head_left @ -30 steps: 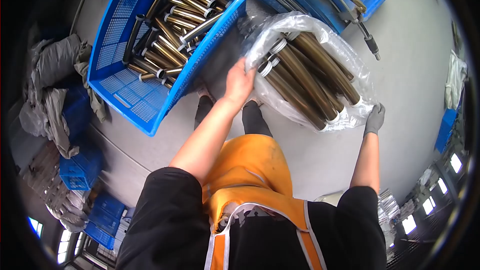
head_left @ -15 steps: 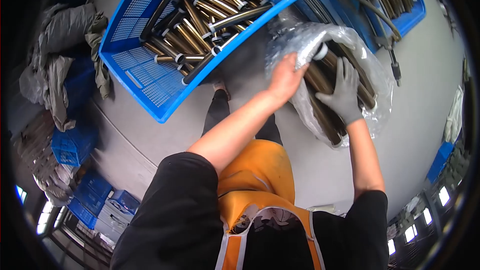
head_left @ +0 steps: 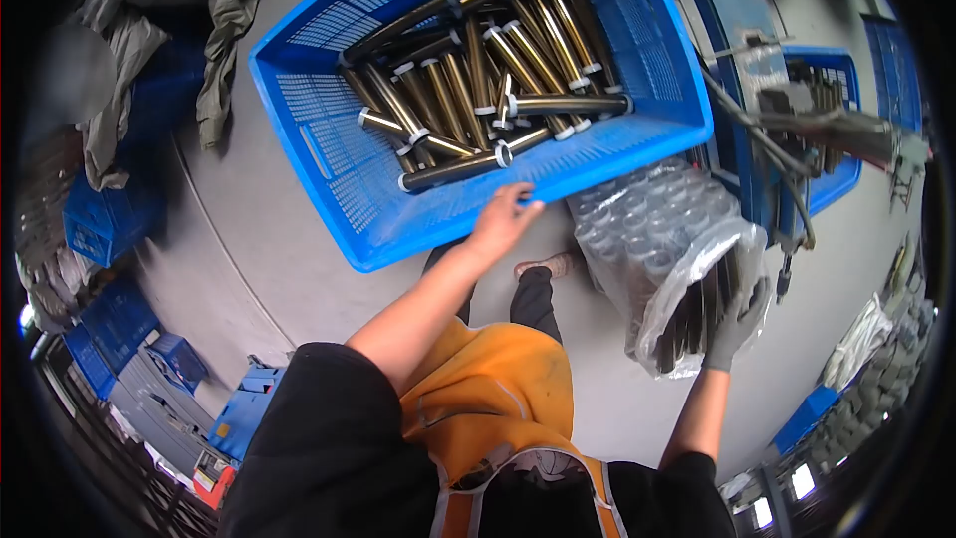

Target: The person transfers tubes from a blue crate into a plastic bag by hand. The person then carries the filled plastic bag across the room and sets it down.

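Observation:
My bare left hand is at the near rim of a large blue crate, fingers apart and holding nothing. Inside the crate lie several bronze tubes with white end rings, in a loose jumble. To the right, a clear plastic bag full of tubes rests on the floor, its mouth towards me. My gloved right hand is at the right side of that mouth, beside the dark tubes. Its fingertips are partly hidden, so its grip is unclear.
A blue machine frame with rods stands behind the bag. Another blue crate with tubes is at the right. Blue bins and draped grey cloth are at the left. My shoe is between crate and bag.
My left hand has let go of the bag's edge and moved left to the crate. My right hand has moved from over the tubes to the bag's right side. The view has turned towards the crate.

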`<state>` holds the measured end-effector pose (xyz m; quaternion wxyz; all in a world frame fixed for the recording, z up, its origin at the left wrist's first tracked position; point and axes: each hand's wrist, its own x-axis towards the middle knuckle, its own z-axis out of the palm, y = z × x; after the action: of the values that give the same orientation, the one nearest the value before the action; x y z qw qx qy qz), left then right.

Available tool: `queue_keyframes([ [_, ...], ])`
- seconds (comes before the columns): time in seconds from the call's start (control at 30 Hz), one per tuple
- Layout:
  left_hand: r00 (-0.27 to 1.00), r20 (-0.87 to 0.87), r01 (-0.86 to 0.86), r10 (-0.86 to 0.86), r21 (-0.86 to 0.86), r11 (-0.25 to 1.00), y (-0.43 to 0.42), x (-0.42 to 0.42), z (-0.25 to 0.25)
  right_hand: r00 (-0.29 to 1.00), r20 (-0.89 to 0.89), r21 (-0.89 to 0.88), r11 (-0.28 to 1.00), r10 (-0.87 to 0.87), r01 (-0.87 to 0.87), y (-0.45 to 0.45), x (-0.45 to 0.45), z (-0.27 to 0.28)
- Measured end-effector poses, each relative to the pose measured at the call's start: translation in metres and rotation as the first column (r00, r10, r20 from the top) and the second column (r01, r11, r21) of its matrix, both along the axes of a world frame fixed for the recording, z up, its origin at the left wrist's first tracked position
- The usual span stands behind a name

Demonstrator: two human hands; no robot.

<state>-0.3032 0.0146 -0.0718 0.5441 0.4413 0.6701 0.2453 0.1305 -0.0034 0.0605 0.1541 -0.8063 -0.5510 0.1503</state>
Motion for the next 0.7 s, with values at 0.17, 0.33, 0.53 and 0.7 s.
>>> queue_keyframes([
  [0.17, 0.942, -0.204, -0.293, 0.266, -0.112, 0.95, -0.007, -0.136, -0.071, 0.95, -0.011, 0.235, 0.924, 0.312, -0.3, 0.081, -0.163, 0.024],
  [0.33, 0.788, -0.103, -0.595, 0.607, -0.378, 0.709, -0.002, -0.212, -0.12, 0.653, -0.133, 0.157, 0.666, 0.746, -0.729, 0.206, -0.309, -0.054],
  [0.53, 0.557, -0.174, -0.754, 0.812, -0.514, 0.408, 0.007, -0.241, -0.184, 0.229, -0.054, 0.236, 0.236, 0.972, -0.943, 0.335, -0.466, -0.181],
  [0.7, 0.475, -0.107, -0.742, 0.873, -0.582, 0.333, 0.01, -0.237, -0.275, 0.078, 0.104, -0.218, 0.099, 0.991, -0.971, 0.396, -0.574, -0.311],
])
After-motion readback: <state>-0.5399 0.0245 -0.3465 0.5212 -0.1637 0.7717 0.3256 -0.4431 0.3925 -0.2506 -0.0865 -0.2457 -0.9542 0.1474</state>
